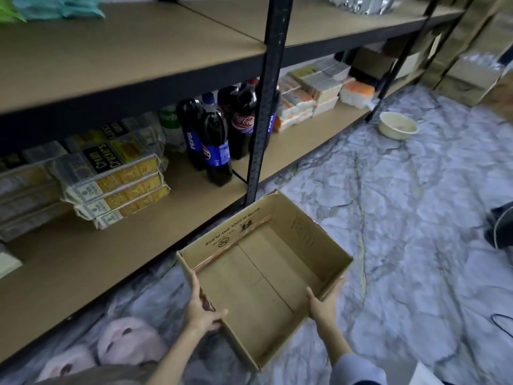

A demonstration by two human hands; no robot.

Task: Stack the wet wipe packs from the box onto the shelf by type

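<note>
Head view, grip: left hand holds the near-left corner of the box, thumb laid over the rim and fingers curled onto the outer wall; right hand clasps the near-right wall, fingers wrapped round the outside edge.

Box: open-topped cardboard, nothing visible inside, bare bottom showing; long axis runs from about 7 o'clock to 1 o'clock, far end pointing at the black shelf post.

Wet wipe packs: stacks of pale packs with orange and yellowish faces lie on the lower shelf board at about 1 o'clock from the box, well apart from both hands; the right hand is the nearer. Their print is too blurred to tell types apart.

Judgement: with no pack left in the box, the stacking looks done or nearly so; the likely step is carrying the box away.

Around: cola bottles stand at 12 o'clock, just left of the post; cracker packs are stacked at 10 o'clock; a cream bowl sits on the floor at 2 o'clock; pink slippers lie at 8 o'clock, near the left forearm.

In the way: the post stands just beyond the box's far corner; a push straight ahead would meet it.
</note>
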